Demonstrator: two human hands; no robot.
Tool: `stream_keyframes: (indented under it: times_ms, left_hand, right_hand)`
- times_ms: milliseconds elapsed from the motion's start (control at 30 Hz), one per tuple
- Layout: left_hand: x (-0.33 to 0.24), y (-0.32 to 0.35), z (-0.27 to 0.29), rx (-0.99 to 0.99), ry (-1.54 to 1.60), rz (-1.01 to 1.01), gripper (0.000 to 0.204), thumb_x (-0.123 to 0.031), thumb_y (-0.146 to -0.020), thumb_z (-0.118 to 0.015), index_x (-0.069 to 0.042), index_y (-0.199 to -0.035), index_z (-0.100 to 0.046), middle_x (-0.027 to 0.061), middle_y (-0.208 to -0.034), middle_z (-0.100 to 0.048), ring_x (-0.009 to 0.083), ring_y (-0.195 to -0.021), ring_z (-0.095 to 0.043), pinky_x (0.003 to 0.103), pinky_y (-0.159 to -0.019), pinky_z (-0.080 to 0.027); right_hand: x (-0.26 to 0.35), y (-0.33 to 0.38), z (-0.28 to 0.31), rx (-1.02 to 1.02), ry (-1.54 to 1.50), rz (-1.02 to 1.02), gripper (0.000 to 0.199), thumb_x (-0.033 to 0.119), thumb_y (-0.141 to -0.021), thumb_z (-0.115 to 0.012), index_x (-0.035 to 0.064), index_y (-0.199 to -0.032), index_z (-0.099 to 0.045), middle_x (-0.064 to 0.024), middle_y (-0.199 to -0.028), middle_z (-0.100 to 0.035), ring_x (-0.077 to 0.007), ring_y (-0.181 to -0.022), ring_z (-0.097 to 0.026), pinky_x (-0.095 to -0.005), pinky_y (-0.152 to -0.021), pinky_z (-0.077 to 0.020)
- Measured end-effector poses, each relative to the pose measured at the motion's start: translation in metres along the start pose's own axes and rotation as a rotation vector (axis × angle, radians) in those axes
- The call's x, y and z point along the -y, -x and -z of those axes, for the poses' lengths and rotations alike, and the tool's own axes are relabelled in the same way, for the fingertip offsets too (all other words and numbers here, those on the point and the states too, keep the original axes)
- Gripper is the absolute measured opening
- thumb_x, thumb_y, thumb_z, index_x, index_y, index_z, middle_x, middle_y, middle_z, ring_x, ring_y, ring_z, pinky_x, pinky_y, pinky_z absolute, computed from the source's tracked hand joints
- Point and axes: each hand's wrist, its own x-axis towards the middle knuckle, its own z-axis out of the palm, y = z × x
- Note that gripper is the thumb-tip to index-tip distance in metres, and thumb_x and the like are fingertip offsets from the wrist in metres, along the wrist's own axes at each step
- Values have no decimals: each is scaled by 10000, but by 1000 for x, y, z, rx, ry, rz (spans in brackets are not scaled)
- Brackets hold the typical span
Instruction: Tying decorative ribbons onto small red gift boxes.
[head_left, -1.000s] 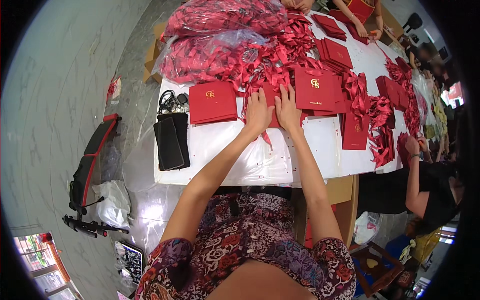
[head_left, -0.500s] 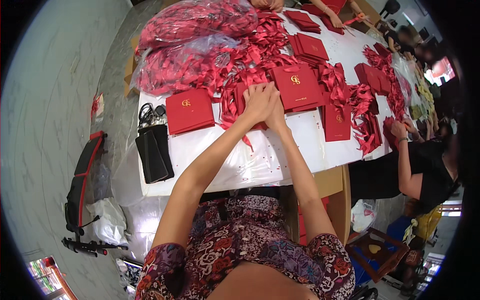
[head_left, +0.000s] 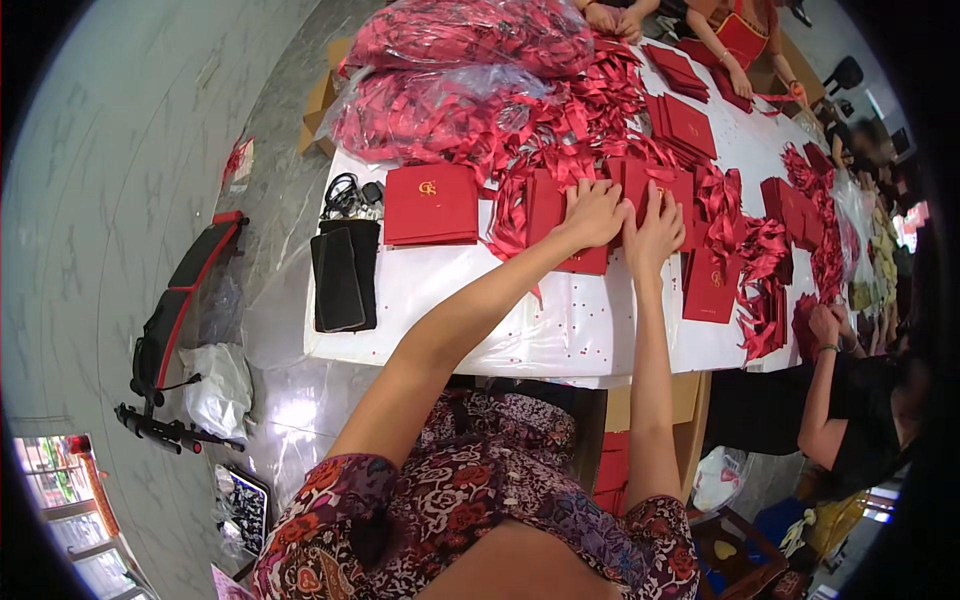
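Note:
My left hand (head_left: 597, 214) lies palm down with fingers apart on a flat red gift bag (head_left: 544, 207). Just right of it, my right hand (head_left: 655, 236) presses with spread fingers on another flat red bag (head_left: 678, 190) bearing a gold emblem, partly covered by that hand. Red ribbons (head_left: 508, 222) spill beside the bags. The lower edge of a further red bag (head_left: 588, 262) shows below my left hand. Neither hand visibly grips anything.
A neat stack of red bags (head_left: 431, 205) lies at left, beside a black phone (head_left: 340, 280) and coiled cable (head_left: 340, 195). Clear plastic sacks of red ribbon (head_left: 470, 40) fill the far left. Other people's hands (head_left: 738, 82) work at the far side; another person (head_left: 825, 325) works at right.
My hands were pressed together and overlapping; now they are apart on the bags. The right-hand bag has shifted under my right hand. The whole view has swung left.

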Motion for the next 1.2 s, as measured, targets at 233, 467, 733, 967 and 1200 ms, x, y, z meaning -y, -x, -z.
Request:
stream_keyframes:
  times_ms: [233,467,733,967,1200]
  left_hand:
    - [23,63,52,-146,67,-213,574,-256,-829,-717,-120,-1361,-548,173,-1367,-492,391,-1247,-414,502,-1029,-348]
    - [99,147,161,-189,-352,92,915,-381,-661,-853,-90,-1433,-457,189,-1392,-446,386,-1300,-369,507,-1070,-294]
    - [121,160,198,-7,-383,186,958,-384,-575,-895,-41,-1375,-496,150,-1251,-491,328,-1195,-430,471,-1038,-311]
    - [95,175,201,-195,-428,8,862,-389,-565,-888,-95,-1293,-531,114,-1134,-497,308,-1128,-457,456,-994,-306]
    - [58,190,218,-283,-405,-79,814,-355,-601,-873,-95,-1290,-525,102,-1143,-527,282,-1115,-493,435,-984,-297]
  right_hand:
    - [-34,-8,-48,197,59,-40,639,564,-915,-560,205,-1440,-493,-181,-1478,-429,-429,-1375,-355,-618,-1088,-258]
    - [-27,-6,-42,144,-75,-30,614,540,-949,-533,173,-1438,-490,-194,-1495,-398,-435,-1415,-296,-616,-1124,-209]
    - [0,11,17,-220,-275,49,328,228,-959,-611,49,-1234,-609,-170,-1289,-551,-372,-1273,-455,-514,-1053,-329]
    - [83,85,58,132,-644,204,152,60,-851,-655,58,-1002,-665,-107,-1015,-637,-289,-993,-584,-409,-854,-424]
    - [122,128,47,396,-586,360,252,106,-839,-688,49,-1083,-670,-97,-1071,-619,-294,-1009,-556,-421,-826,-428]
